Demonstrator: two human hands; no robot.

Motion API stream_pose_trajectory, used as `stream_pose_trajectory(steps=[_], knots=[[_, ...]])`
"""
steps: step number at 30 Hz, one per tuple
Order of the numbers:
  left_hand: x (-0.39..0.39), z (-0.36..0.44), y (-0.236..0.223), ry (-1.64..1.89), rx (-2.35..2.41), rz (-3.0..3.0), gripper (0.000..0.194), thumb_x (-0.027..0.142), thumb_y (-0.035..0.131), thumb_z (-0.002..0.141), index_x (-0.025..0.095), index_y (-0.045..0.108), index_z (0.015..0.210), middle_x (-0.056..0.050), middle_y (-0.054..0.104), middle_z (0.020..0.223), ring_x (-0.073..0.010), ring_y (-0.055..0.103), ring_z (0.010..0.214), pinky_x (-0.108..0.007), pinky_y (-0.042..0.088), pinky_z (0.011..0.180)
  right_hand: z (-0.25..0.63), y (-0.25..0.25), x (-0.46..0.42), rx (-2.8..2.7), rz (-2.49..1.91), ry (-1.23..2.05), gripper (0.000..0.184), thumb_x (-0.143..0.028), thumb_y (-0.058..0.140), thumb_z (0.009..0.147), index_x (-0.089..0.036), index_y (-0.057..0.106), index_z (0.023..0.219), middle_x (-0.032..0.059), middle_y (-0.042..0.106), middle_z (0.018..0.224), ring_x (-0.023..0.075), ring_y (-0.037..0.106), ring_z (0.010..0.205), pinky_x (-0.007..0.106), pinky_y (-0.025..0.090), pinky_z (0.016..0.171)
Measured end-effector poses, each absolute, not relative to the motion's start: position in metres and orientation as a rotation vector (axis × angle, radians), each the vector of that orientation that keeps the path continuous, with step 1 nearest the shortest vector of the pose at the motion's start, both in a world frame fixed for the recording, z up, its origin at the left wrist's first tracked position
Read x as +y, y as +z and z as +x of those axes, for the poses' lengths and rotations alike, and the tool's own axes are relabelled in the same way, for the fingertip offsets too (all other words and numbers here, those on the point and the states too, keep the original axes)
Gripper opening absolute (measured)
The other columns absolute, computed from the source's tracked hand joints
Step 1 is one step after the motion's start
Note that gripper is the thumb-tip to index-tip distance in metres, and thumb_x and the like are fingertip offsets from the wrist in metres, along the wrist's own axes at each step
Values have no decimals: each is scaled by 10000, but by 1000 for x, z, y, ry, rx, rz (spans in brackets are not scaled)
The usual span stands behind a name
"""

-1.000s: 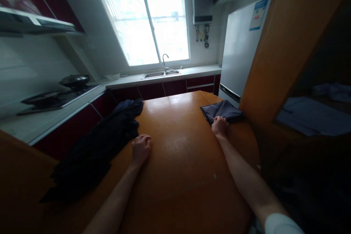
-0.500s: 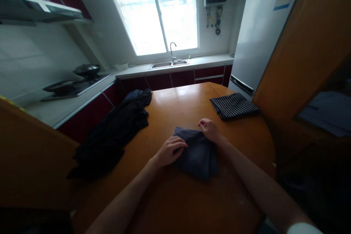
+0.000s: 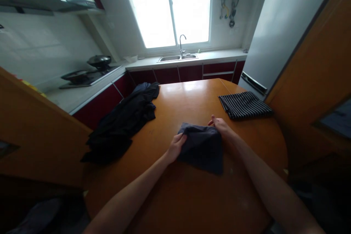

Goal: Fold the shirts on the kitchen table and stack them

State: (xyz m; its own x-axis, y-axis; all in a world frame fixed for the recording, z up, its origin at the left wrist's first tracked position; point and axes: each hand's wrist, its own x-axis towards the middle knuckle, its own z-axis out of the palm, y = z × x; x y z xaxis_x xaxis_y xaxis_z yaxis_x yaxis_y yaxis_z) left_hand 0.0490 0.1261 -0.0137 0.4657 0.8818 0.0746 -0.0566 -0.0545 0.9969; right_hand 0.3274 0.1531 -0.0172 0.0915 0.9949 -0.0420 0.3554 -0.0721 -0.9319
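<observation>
A folded piece of dark grey-blue cloth (image 3: 203, 150) lies on the wooden table (image 3: 189, 104) in front of me; its exact kind of garment does not show. My left hand (image 3: 175, 147) is closed on the cloth's left edge, with the thumb on top and the other fingers partly hidden. At the far right corner of the cloth, my right hand (image 3: 219, 125) has its fingers curled round the edge. The cloth bulges up slightly between the two hands, and its near edge rests flat.
A pile of black clothes (image 3: 120, 124) lies along the table's left side. A folded black-and-white striped cloth (image 3: 245, 105) sits at the right. Beyond the table are a sink (image 3: 170, 58), a stove with pans (image 3: 75, 76) and a fridge (image 3: 270, 33).
My left hand has gone from resting on the cloth to gripping its left edge. The cloth's folds have shifted and its far part is raised. The view has turned slightly left.
</observation>
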Motion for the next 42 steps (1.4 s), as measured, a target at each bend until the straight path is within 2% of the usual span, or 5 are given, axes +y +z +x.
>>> stream_pose_trajectory(steps=[14, 22, 32, 39, 42], knots=[[218, -62, -2, 1667, 1891, 1589, 582, 62, 391, 883, 138, 461, 1456, -153, 485, 1510, -247, 503, 1377, -406, 409, 1166, 337, -18, 146, -1563, -1851, 396, 112, -217, 633, 826, -186, 738, 803, 82, 736, 822, 220, 674, 783, 313, 481, 709], [192, -22, -8, 1425, 1322, 2244, 266, 74, 457, 866, 213, 682, 895, -67, 678, 1012, -230, 634, 1052, -389, 505, 993, 270, 3, 109, -2130, -1625, 198, 381, -453, 736, 841, -268, 706, 1173, 100, 685, 1162, 288, 600, 1105, 372, 464, 895], [173, -5, -5, 825, 767, 2496, 289, 37, 471, 831, 208, 703, 813, -40, 684, 857, -184, 652, 841, -308, 527, 812, 286, -14, 136, -1640, -1714, 714, 143, -283, 561, 886, -213, 649, 798, 89, 718, 754, 248, 703, 725, 340, 513, 670], [184, 4, -29, 785, 1180, 2597, 402, 218, 530, 954, 206, 649, 1338, -138, 543, 1491, -306, 457, 1417, -531, 352, 1184, 323, -19, 159, -1243, -1513, 247, 432, -349, 542, 880, -131, 629, 1243, 203, 563, 1444, 304, 494, 1379, 452, 390, 1140], [192, -2, -39, 721, 1377, 2544, 425, 280, 514, 984, 190, 613, 1387, -149, 481, 1552, -347, 350, 1492, -601, 263, 1212, 318, -22, 151, -1506, -1549, 205, 317, -303, 507, 918, -162, 690, 1135, 162, 632, 1364, 274, 552, 1307, 405, 391, 1129]])
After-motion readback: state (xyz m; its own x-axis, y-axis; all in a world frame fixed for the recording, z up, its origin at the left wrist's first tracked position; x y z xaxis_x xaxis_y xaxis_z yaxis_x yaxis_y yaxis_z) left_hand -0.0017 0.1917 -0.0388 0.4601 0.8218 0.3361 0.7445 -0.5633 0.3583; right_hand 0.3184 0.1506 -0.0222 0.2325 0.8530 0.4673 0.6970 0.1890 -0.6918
